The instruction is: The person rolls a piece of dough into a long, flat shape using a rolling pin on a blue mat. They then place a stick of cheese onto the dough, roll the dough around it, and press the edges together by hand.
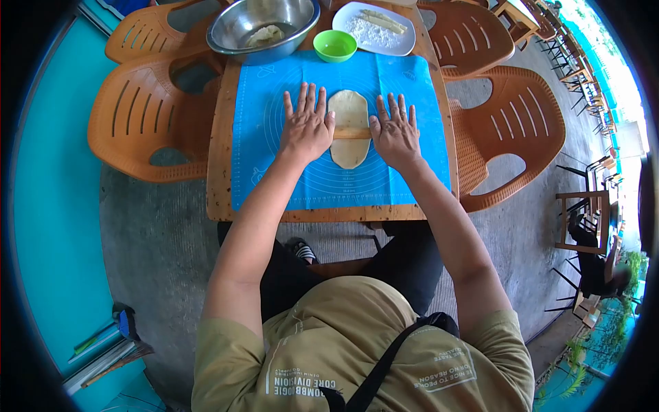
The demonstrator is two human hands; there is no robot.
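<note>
- Head view: left hand (307,127) and right hand (395,132), fingers flat and spread, gripping nothing, press a rolling pin (351,132) across oval dough (349,110).
- Dough lies mid blue mat (274,82) on the wooden surface (221,172).
- Shirt print, upside down: "CORE DIVISION", "BEYOND REASON".

The shirt (357,343) bears upside-down print reading "CORE DIVISION" and "DRINK REASON TO PEOPLE".

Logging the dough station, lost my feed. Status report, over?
Left hand and right hand flat, palms on rolling pin. Pin lies across oval dough on blue mat. Green bowl beyond, clear of the hands.
</note>
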